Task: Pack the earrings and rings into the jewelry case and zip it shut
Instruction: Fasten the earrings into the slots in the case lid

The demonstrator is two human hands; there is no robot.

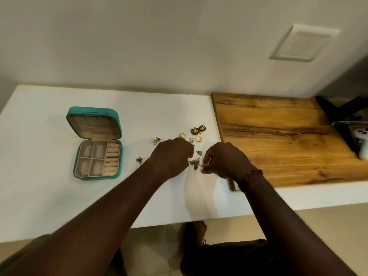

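Observation:
A teal jewelry case (97, 144) lies open at the left of the white table (49, 196), its beige compartments and ring rolls bare. Loose jewelry lies right of it: a green-and-gold earring pair (198, 129), two gold rings (183, 135) (198, 139), a triangular earring (155, 141) and a small silver piece (139, 159). Between my hands hangs a dark silver earring (196, 163). My left hand (172, 156) and my right hand (223, 160) both have curled fingers pinching at it.
A wooden board (278, 136) covers the right part of the table. A dark stand with a white object (356, 134) sits at the far right. The wall runs along the table's back edge, with a white plate (302, 43) on it.

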